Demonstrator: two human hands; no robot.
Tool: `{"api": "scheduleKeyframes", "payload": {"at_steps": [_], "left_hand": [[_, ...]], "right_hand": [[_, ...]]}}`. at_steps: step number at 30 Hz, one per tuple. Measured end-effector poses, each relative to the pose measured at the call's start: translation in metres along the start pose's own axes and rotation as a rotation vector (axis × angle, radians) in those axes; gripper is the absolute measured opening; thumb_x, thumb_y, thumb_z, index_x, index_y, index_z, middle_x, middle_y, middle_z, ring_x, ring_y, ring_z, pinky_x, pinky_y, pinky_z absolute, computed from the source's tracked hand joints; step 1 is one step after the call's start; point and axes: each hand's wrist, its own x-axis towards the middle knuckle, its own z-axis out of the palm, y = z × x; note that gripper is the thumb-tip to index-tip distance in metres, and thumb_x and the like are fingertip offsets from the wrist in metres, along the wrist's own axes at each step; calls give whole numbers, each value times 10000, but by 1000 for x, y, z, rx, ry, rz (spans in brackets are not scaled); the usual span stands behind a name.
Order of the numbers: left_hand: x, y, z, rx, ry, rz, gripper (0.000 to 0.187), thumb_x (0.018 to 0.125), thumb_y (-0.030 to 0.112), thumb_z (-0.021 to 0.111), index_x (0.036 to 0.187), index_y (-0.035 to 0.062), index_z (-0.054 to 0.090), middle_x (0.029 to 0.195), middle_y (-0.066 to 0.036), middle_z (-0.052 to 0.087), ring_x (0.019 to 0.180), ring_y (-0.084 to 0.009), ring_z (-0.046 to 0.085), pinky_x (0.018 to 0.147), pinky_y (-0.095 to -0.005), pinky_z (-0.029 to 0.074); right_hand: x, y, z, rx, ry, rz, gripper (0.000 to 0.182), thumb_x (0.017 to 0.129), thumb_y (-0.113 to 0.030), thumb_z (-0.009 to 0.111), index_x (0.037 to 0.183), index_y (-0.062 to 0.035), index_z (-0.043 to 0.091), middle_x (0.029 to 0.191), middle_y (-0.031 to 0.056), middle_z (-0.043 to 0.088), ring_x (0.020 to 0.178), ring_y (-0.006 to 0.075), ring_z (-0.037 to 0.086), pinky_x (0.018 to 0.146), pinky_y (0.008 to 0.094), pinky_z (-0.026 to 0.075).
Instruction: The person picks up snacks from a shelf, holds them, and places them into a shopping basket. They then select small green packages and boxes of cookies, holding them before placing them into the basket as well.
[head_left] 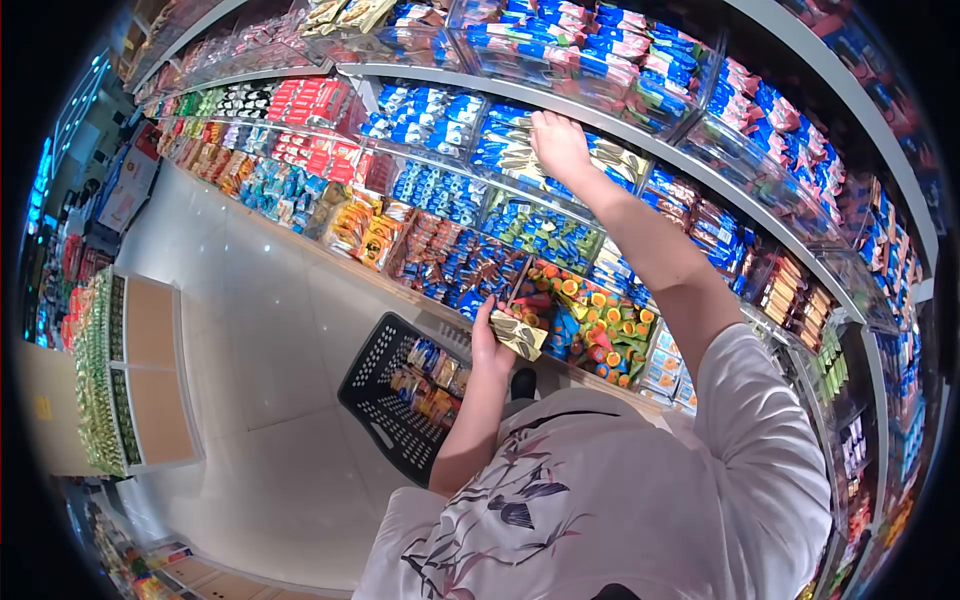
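Note:
My left hand (487,345) is closed around gold-and-cream wrapped snack packets (519,336), held low in front of the shelves. Just beyond it are bins of colourful wrapped snacks. My right arm stretches up to a clear shelf bin of blue, white and gold snack packets (618,160). There my right hand (560,143) rests among the packets with its fingers curled down; what lies under the fingertips is hidden. Beneath my left forearm stands a black shopping basket (385,385) with several wrapped snacks (430,385) inside.
Tiered shelves with clear-fronted bins curve around me, and the upper shelf edge (600,125) runs just above my right hand. Orange-and-green packets (590,325) fill a lower bin. A display stand (155,370) is across the tiled floor (260,330) to the left.

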Motion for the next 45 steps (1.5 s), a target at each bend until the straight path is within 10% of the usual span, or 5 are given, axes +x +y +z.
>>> {"api": "scheduleKeyframes", "payload": {"at_steps": [11, 23, 29, 34, 45], "left_hand": [[20, -22, 10, -24, -145, 1, 276, 938, 395, 531, 938, 121, 564, 844, -13, 603, 777, -144, 585, 743, -305, 494], [26, -58, 17, 68, -317, -135, 233, 938, 333, 543, 925, 106, 595, 844, -15, 628, 797, -132, 611, 728, -289, 494], [20, -77, 38, 170, -269, 37, 288, 946, 293, 510, 1152, 92, 499, 1043, -54, 583, 974, -193, 567, 846, -354, 465], [10, -83, 35, 323, -364, -222, 499, 933, 317, 478, 1350, 57, 388, 1240, -125, 541, 1140, -280, 527, 985, -413, 414], [14, -90, 15, 356, -388, -368, 274, 915, 360, 528, 1005, 105, 568, 928, -54, 644, 709, -160, 597, 631, -318, 505]], "right_hand": [[-184, -102, -108, 556, -624, 93, 351, 912, -268, 525, 1160, -19, 527, 1003, 207, 609, 793, 353, 646, 637, 435, 528], [-235, -89, -136, 574, -284, 100, 432, 728, -157, 683, 1124, -30, 562, 1022, 113, 540, 958, 299, 543, 816, 393, 463], [-265, -70, -129, 975, -387, 548, 399, 852, -212, 641, 1166, -11, 500, 1103, 190, 528, 1038, 322, 553, 875, 365, 449], [-277, -51, -139, 1905, -708, 1369, 546, 906, -376, 589, 1348, -91, 441, 1191, 22, 553, 1022, 132, 566, 842, 280, 456], [-288, -46, -159, 1742, -641, 1385, 511, 941, -367, 530, 1304, -15, 457, 1117, 53, 574, 994, 116, 552, 830, 248, 441]]}}
